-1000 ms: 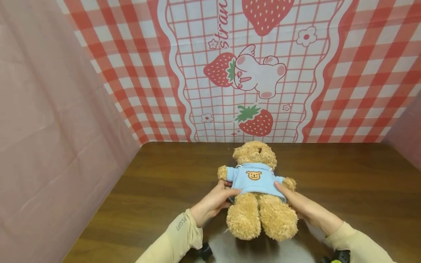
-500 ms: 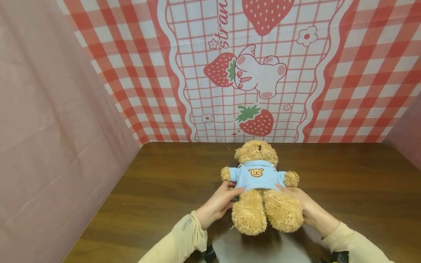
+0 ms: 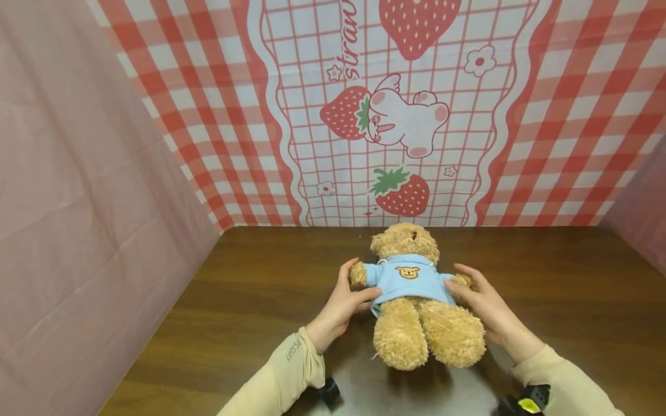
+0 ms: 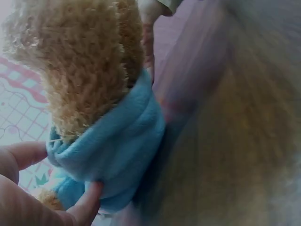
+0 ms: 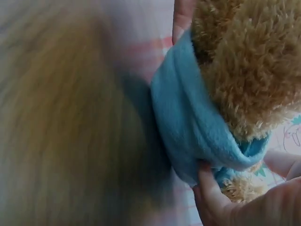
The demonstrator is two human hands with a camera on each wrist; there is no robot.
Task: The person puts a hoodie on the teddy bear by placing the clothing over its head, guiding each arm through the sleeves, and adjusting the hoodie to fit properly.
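Observation:
A fluffy tan teddy bear (image 3: pixel 400 338) in a light blue hoodie (image 3: pixel 416 290) is in the middle of the head view, belly up, head away from me and feet toward me. My left hand (image 3: pixel 338 306) holds its left-hand side, thumb at the hoodie's hem and forefinger raised beside the paw. On the other side my right hand (image 3: pixel 489 309) holds the bear, thumb on the front near the right-hand paw. Both wrist views show fingertips against the fabric of the hoodie (image 4: pixel 117 141) below the furry legs (image 5: pixel 258 70).
The dark brown wooden table (image 3: pixel 260 289) lies under the bear. A red and white strawberry-print cloth (image 3: pixel 333 162) hangs behind it, and a pink curtain (image 3: pixel 104 231) hangs at left. Black wrist devices (image 3: pixel 329 393) show near the sleeves.
Both hands have slid up the bear's sides toward its paws, with forefingers now spread beside the arms. The bear has shifted slightly to the right and away since a second ago.

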